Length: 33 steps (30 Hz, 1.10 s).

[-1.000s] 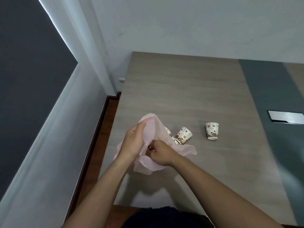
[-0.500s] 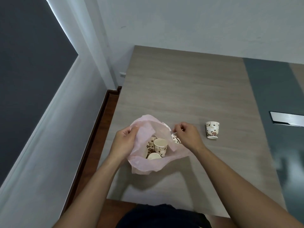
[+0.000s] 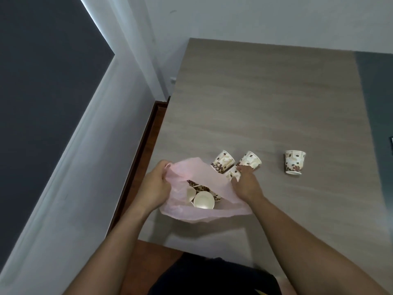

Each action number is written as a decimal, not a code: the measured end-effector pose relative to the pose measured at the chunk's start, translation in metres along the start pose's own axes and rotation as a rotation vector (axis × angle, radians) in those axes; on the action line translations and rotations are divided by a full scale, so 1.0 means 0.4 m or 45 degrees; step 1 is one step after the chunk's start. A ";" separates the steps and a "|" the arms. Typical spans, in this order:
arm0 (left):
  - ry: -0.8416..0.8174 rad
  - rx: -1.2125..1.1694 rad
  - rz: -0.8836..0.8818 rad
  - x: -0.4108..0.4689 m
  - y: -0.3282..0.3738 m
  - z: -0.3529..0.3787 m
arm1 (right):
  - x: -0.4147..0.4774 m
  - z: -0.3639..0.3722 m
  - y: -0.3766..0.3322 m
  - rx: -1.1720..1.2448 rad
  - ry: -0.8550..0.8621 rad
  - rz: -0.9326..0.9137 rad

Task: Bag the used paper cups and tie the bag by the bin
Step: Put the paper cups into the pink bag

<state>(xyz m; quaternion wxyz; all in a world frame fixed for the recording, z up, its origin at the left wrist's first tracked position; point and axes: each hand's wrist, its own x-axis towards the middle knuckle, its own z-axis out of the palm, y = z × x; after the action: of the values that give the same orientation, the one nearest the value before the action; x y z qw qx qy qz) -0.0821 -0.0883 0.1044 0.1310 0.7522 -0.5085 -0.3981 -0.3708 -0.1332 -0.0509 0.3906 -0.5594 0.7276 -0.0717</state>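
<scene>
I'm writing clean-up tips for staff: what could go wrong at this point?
The pink bag lies slack at the table's near edge, held open only by the left hand; it could sag and spill its cups. The right hand reaches clustered cups; the lone cup farther right might be missed.

Pink bag (image 3: 204, 213) hides lower cups inside; count indeterminate. Right hand (image 3: 247, 185) covers part of one cup (image 3: 232, 173). Dark object (image 3: 391, 142) cut off at right edge.

A wood-grain table (image 3: 265, 99) meets a pale wall (image 3: 255, 18), with brown floor (image 3: 148, 150) beside it.
</scene>
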 end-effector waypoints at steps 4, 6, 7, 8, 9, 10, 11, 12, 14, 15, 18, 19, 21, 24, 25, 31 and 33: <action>0.025 -0.182 -0.124 -0.007 -0.008 -0.011 | 0.025 0.018 -0.013 -0.168 -0.019 -0.014; 0.130 -0.188 -0.072 -0.017 -0.005 -0.013 | 0.029 0.029 -0.015 -0.237 -0.051 -0.023; 0.186 -0.181 -0.035 -0.020 -0.005 -0.014 | 0.028 0.034 -0.016 -0.267 -0.067 -0.024; 0.216 -0.179 0.007 -0.020 -0.010 -0.011 | 0.028 0.040 -0.014 -0.295 -0.074 -0.025; 0.222 -0.182 0.044 -0.019 -0.016 -0.007 | 0.025 0.043 -0.011 -0.318 -0.080 -0.024; 0.209 -0.192 0.067 -0.020 -0.020 -0.003 | 0.024 0.048 -0.005 -0.342 -0.085 -0.027; 0.193 -0.210 0.079 -0.021 -0.019 0.001 | 0.021 0.050 0.003 -0.371 -0.089 -0.032; 0.171 -0.236 0.077 -0.023 -0.018 0.004 | 0.020 0.053 0.012 -0.395 -0.093 -0.034; 0.150 -0.289 0.052 -0.028 -0.011 0.010 | 0.018 0.054 0.034 -0.431 -0.120 -0.035; 0.151 -0.310 0.040 -0.030 -0.007 0.012 | 0.015 0.053 0.046 -0.432 -0.137 -0.041; 0.160 -0.353 0.021 -0.040 0.009 0.012 | 0.007 0.042 0.073 -0.362 -0.155 -0.011; 0.149 -0.362 0.030 -0.043 0.014 0.011 | 0.006 0.035 0.074 -0.322 -0.165 0.010; 0.103 -0.382 0.077 -0.050 0.022 0.012 | 0.002 0.010 0.079 -0.155 -0.129 0.062; 0.057 -0.431 0.117 -0.046 0.028 0.012 | -0.030 -0.069 0.027 0.475 -0.088 0.123; 0.045 -0.464 0.129 -0.045 0.032 0.011 | -0.056 -0.103 -0.004 0.719 -0.108 0.119; 0.003 -0.624 0.098 -0.021 0.074 0.017 | -0.191 -0.202 -0.114 1.313 -0.643 -0.065; -0.019 -0.672 0.095 -0.016 0.078 0.019 | -0.221 -0.184 -0.127 1.268 -0.736 -0.071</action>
<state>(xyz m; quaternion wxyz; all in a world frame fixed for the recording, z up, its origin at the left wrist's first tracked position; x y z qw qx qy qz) -0.1094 -0.0950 0.1211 0.3334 0.6698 -0.4153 -0.5175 -0.3738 -0.0990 0.0701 0.7878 -0.3239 0.4549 -0.2600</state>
